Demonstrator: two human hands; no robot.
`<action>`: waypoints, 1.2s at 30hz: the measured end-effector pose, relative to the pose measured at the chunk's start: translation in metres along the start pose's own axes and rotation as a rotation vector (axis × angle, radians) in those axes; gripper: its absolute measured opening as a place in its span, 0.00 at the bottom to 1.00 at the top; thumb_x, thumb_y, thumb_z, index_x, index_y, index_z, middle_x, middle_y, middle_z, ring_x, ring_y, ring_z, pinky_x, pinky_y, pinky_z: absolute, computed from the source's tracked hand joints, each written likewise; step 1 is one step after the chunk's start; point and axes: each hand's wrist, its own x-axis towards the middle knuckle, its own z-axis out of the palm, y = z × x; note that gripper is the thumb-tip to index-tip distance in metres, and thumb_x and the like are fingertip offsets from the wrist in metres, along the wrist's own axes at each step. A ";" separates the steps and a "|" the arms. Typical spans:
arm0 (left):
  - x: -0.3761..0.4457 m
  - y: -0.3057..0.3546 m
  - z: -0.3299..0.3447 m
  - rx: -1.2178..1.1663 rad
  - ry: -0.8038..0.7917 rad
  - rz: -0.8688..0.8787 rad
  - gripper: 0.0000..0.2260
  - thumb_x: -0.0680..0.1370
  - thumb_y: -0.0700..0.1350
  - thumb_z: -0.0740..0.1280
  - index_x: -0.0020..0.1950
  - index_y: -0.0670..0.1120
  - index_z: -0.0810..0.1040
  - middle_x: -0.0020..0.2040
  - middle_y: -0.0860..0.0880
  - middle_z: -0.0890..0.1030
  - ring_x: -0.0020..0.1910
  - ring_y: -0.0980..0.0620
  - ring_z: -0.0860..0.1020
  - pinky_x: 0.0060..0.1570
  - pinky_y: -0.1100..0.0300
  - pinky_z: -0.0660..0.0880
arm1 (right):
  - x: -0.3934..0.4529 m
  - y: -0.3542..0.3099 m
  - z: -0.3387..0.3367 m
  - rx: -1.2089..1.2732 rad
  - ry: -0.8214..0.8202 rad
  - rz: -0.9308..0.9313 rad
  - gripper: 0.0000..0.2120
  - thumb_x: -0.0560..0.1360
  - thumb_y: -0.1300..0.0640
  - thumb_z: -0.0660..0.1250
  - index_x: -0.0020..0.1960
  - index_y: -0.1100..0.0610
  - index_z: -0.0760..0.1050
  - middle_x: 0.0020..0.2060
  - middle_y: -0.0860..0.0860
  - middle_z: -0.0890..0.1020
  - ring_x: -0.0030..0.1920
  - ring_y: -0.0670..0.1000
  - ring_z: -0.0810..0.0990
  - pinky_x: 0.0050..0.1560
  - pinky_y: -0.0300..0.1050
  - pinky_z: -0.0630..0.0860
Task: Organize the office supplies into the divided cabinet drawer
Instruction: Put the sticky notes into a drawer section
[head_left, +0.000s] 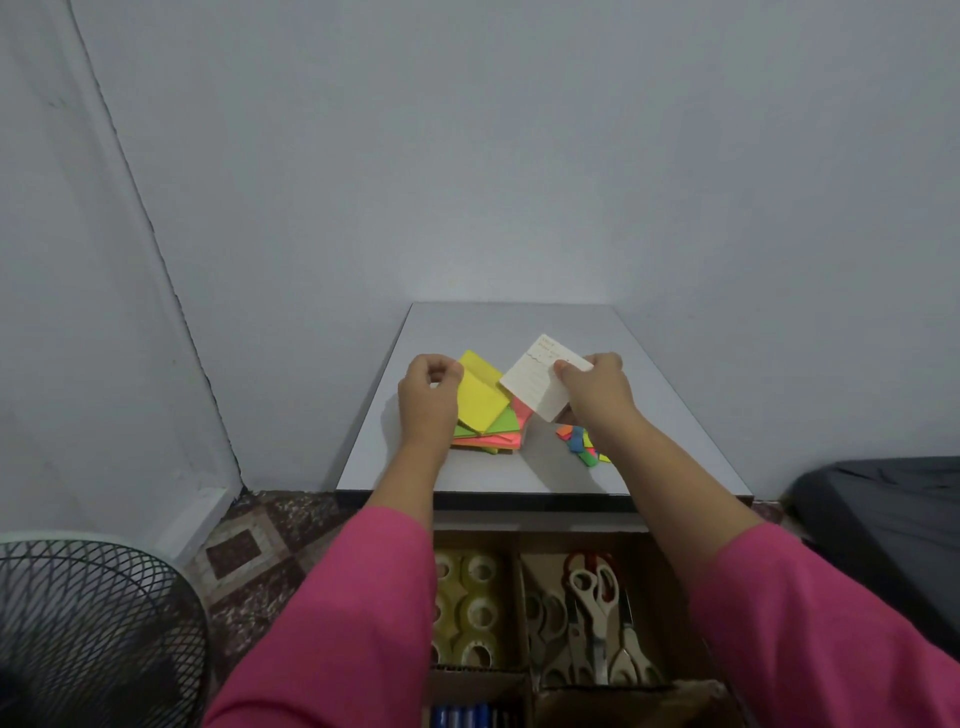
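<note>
A grey wall backs a small cabinet top, with a fan on the patterned floor to the left. Below the top, the divided drawer stands open. Its left compartment holds tape rolls, the right one holds scissors, and a nearer compartment shows blue pens at the frame edge. These groups appear sorted. Still on the top are a stack of coloured sticky notes and, just beside it to the right, a loose cluster of small coloured tabs. The left hand rests at the left edge of the stack with fingers curled; whether it pinches the top yellow sheet cannot be told. The right hand pinches a white card between thumb and fingers, raised above the stack. Judged from this layout, the notes, the card and the tabs remain to be filed; which compartment is meant for them is not shown.
</note>
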 end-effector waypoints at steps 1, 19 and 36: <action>0.000 0.001 -0.001 -0.052 0.013 -0.012 0.01 0.78 0.40 0.66 0.46 0.45 0.75 0.43 0.50 0.78 0.43 0.53 0.75 0.44 0.61 0.70 | -0.002 0.000 -0.002 0.032 -0.003 0.005 0.11 0.80 0.57 0.61 0.58 0.57 0.62 0.56 0.56 0.74 0.51 0.56 0.77 0.30 0.44 0.78; -0.126 0.055 -0.029 -0.052 -0.309 -0.087 0.20 0.78 0.32 0.57 0.59 0.53 0.79 0.42 0.52 0.77 0.30 0.60 0.68 0.30 0.67 0.66 | -0.088 0.053 -0.106 -0.036 -0.266 0.124 0.07 0.77 0.63 0.60 0.52 0.55 0.74 0.48 0.59 0.79 0.45 0.57 0.80 0.37 0.45 0.76; -0.235 0.000 -0.052 0.808 -1.006 -0.148 0.14 0.70 0.37 0.70 0.49 0.54 0.77 0.39 0.53 0.75 0.37 0.57 0.74 0.37 0.62 0.70 | -0.160 0.130 -0.144 -0.643 -0.638 0.354 0.14 0.79 0.63 0.60 0.63 0.57 0.73 0.52 0.57 0.80 0.50 0.56 0.82 0.48 0.52 0.82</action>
